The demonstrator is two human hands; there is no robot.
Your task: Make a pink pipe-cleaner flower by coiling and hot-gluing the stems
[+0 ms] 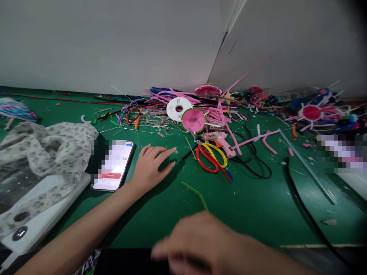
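My left hand rests on the green tabletop with its fingers spread, just right of a lit phone. Faint thin strands show near its fingertips, too fine to identify. Nearer to me, my right hand is smeared by motion over the table's front edge. A bent green pipe cleaner runs behind it; whether the fingers hold it is unclear. Red-and-yellow handled scissors lie right of my left hand, beside a pink glue gun.
Pink pipe cleaners, a white spool and a pink woven disc pile up near the wall. A patterned cloth covers part of a white object at left. A black cable and clear glue stick lie at right.
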